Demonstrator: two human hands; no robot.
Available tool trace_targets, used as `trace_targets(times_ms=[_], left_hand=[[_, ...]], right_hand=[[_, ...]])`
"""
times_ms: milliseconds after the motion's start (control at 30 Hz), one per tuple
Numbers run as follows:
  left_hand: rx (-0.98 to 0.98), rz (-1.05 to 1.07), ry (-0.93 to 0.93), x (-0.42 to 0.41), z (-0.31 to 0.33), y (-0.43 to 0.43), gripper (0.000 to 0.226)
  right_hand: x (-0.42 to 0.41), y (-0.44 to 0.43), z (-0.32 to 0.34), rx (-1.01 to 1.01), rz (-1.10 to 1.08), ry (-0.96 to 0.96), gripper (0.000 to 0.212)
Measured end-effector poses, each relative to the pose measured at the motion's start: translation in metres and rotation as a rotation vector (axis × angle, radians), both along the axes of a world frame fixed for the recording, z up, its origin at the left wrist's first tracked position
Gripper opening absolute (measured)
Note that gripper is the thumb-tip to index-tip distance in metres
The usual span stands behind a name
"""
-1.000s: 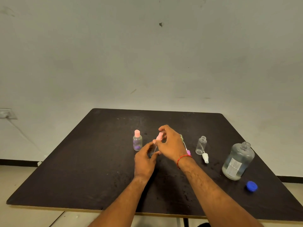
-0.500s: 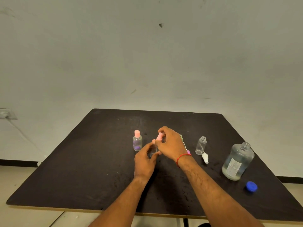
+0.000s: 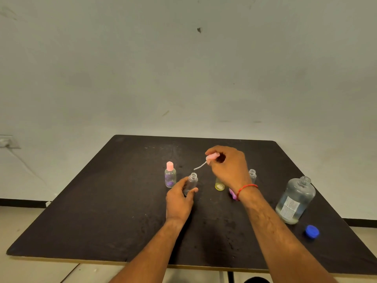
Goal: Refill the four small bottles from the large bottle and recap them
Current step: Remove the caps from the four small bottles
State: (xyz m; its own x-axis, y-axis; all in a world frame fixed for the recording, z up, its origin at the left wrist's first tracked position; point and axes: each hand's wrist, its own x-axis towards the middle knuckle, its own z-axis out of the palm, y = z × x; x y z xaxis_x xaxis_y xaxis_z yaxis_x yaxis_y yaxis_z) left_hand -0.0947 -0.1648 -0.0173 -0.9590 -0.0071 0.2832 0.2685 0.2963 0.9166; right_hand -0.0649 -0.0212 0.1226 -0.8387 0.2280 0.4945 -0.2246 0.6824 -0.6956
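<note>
My left hand (image 3: pixel 179 198) grips a small clear bottle (image 3: pixel 191 181) that stands uncapped on the black table (image 3: pixel 102 211). Above and to its right, my right hand (image 3: pixel 229 166) pinches a pink pump cap (image 3: pixel 212 157); its thin tube (image 3: pixel 200 166) hangs out to the left, clear of the bottle. A capped small bottle with a pink top and purple contents (image 3: pixel 170 176) stands left of the held one. A yellowish small bottle (image 3: pixel 219 184) and an uncapped clear one (image 3: pixel 252 174) stand partly behind my right hand. The large bottle (image 3: pixel 294 201) stands open at the right.
The large bottle's blue cap (image 3: pixel 312 231) lies near the table's right front edge. A pink cap (image 3: pixel 232 194) lies by my right wrist, mostly hidden. A grey wall rises behind the table, with a socket (image 3: pixel 6 141) at the far left.
My right hand has lifted the pink pump cap off the small clear bottle and moved it up and to the right, drawing the tube out. My left hand still holds the bottle.
</note>
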Motion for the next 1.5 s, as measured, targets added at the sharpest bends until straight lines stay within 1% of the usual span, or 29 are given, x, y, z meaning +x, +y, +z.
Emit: trace_targets(times_ms=[67, 133, 300, 400, 600, 833, 933, 1167, 1300, 1500], left_hand=[[0.004, 0.014, 0.021, 0.000, 0.001, 0.000, 0.037], [-0.013, 0.036, 0.046, -0.001, 0.000, -0.001, 0.036], [-0.028, 0.053, 0.085, -0.003, -0.002, 0.000, 0.035], [-0.064, 0.065, 0.117, -0.005, -0.002, 0.000, 0.034], [-0.085, 0.053, 0.054, -0.006, -0.002, 0.000, 0.037], [-0.144, 0.055, 0.019, -0.013, -0.006, 0.004, 0.038], [-0.163, 0.054, 0.016, -0.015, -0.006, 0.005, 0.038], [-0.248, 0.042, -0.028, -0.033, 0.000, 0.010, 0.021], [-0.262, 0.013, -0.050, -0.046, 0.001, 0.013, 0.030], [-0.208, 0.020, -0.045, -0.045, -0.006, 0.015, 0.041]], right_hand=[[0.008, 0.004, -0.004, -0.066, -0.058, 0.087, 0.021], [0.015, 0.006, -0.016, -0.082, -0.118, 0.115, 0.019], [0.021, 0.001, -0.071, -0.099, -0.249, 0.049, 0.016], [0.018, -0.006, -0.101, -0.046, -0.303, -0.016, 0.012], [0.008, -0.016, -0.126, 0.103, -0.243, -0.105, 0.013], [0.002, -0.014, -0.136, 0.118, -0.213, -0.124, 0.013], [0.001, -0.015, -0.139, 0.132, -0.193, -0.122, 0.016], [0.000, -0.015, -0.141, 0.169, -0.169, -0.124, 0.024], [-0.002, -0.014, -0.143, 0.192, -0.150, -0.146, 0.029], [-0.004, -0.013, -0.145, 0.206, -0.149, -0.113, 0.025]])
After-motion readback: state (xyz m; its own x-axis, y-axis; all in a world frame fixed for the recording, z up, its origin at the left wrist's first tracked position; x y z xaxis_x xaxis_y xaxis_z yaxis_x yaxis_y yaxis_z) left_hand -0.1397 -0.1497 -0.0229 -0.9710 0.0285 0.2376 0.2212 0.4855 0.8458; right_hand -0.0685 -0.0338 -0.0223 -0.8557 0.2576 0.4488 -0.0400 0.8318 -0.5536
